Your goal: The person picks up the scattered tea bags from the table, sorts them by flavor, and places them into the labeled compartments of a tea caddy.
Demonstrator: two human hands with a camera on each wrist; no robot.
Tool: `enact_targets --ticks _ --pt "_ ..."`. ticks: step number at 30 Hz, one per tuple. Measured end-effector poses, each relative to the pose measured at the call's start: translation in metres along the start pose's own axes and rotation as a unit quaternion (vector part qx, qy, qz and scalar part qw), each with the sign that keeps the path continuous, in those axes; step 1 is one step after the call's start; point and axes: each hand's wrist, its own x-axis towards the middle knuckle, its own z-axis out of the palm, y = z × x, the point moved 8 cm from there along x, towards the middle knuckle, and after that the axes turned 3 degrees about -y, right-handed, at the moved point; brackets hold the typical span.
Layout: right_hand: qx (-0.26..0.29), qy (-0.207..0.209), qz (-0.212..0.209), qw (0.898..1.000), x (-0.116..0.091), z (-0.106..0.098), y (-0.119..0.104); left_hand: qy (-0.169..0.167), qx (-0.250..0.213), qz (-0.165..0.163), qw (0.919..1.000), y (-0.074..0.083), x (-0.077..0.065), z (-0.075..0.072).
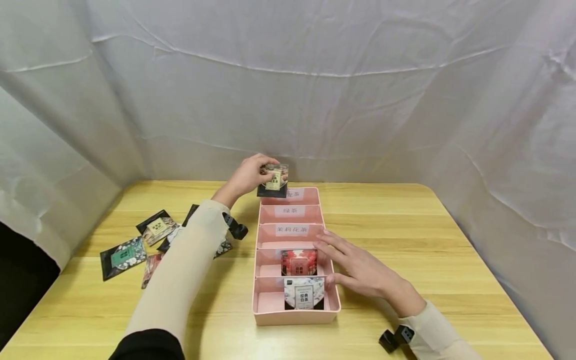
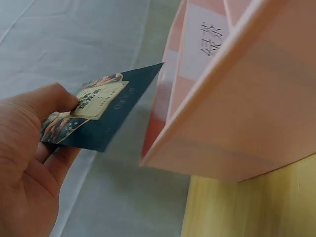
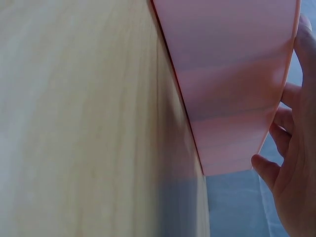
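Note:
My left hand (image 1: 247,176) pinches a dark tea sachet (image 1: 275,192) with a pale yellow label, held over the far end of a pink divided box (image 1: 297,318). In the left wrist view the thumb lies on the label of the sachet (image 2: 129,106), whose dark end points toward the box's far corner. My right hand (image 1: 366,270) touches the box's right rim with loosely spread fingers. A red tea sachet (image 1: 299,263) stands in the second compartment from the front, and a white one (image 1: 304,294) in the front compartment.
Several loose sachets lie on the wooden table (image 1: 405,235) left of the box, among them a green-labelled one (image 1: 125,256) and a yellow-labelled one (image 1: 157,227); my left forearm partly covers the pile. Handwritten paper labels (image 1: 291,230) mark the far compartments. A pale curtain (image 1: 288,110) hangs behind.

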Motion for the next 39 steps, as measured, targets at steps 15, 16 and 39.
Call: enact_targets --ticks 15,16,39 --pt "0.0 -0.004 -0.004 1.0 0.001 0.003 -0.001 -0.056 0.132 0.042 0.9888 0.001 0.01 0.035" --pt "-0.001 -0.003 -0.005 1.0 0.001 0.003 -0.002 -0.057 0.137 0.042 0.988 0.001 0.01 0.036" --pt "-0.006 0.006 -0.014 1.0 0.0 -0.001 0.0 -0.061 0.079 0.04 0.9942 -0.005 -0.018 0.035"
